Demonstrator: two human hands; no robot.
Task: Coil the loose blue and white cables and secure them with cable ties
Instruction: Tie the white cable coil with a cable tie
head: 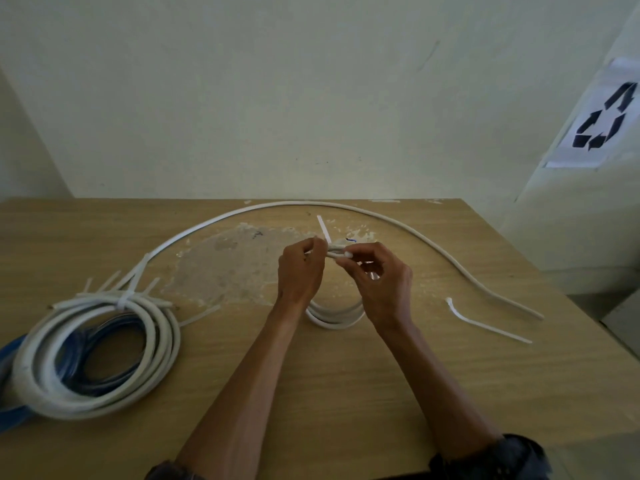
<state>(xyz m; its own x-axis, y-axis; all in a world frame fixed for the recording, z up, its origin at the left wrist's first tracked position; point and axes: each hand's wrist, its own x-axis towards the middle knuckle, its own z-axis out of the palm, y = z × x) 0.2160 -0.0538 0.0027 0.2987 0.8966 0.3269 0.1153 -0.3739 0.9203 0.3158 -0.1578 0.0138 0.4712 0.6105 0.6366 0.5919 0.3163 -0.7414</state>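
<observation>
A small white cable coil (pixel 334 318) stands upright at the table's middle, its lower loop showing between my wrists. My left hand (pixel 300 268) and my right hand (pixel 379 271) both pinch its top, where a white cable tie (pixel 322 227) sticks up and away. A short blue wire end (pixel 351 240) pokes out by my right fingers. At the left lies a big white coil (pixel 104 355) bound with a tie (pixel 125 301), resting on a blue coil (pixel 93 344). A long loose white cable (pixel 346 206) arcs across the far side of the table.
A spare white cable tie (pixel 485 323) lies to the right of my hands. Several more ties (pixel 114 278) fan out behind the big coil. The wooden table (pixel 346 393) has a worn patch (pixel 235 268) in the middle. A wall sign with a recycling symbol (pixel 602 116) hangs at the right.
</observation>
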